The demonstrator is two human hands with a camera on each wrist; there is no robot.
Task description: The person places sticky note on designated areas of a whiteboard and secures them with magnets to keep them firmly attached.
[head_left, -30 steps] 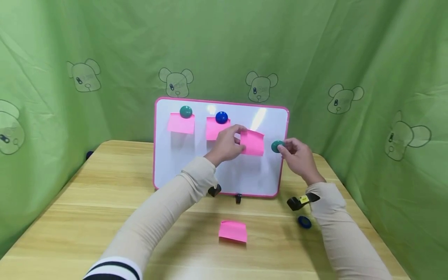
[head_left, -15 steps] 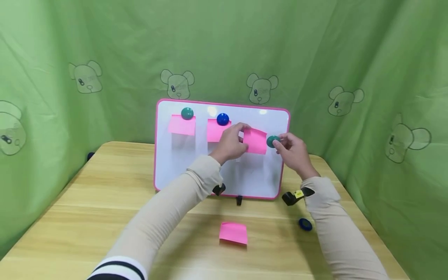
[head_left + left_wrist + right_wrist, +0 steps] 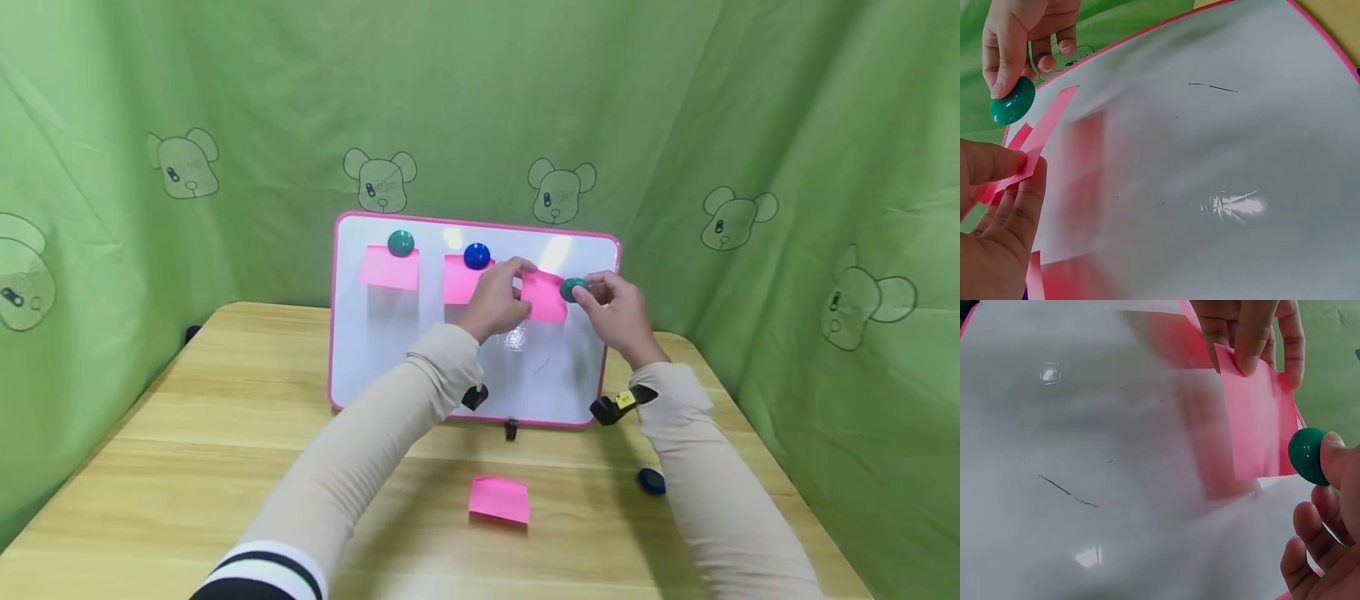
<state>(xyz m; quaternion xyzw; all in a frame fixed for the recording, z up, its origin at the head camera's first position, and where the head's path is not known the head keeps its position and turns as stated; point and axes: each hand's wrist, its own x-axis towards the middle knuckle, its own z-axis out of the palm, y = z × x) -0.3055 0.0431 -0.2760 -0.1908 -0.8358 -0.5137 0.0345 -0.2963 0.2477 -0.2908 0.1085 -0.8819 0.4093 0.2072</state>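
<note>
Head view: magnet (image 3: 573,289) pinched beside note (image 3: 545,297).

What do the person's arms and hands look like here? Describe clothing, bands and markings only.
Both arms wear long beige sleeves. The left sleeve's upper end shows black and white stripes. A black wrist strap with a yellow tag sits near the right hand; another black strap sits near the left hand. Both hands are bare.

My left hand (image 3: 497,302) is covering the third note's (image 3: 547,297) left edge. The whiteboard (image 3: 1222,156) is running past both wrist frames, its reflections blurring.
</note>
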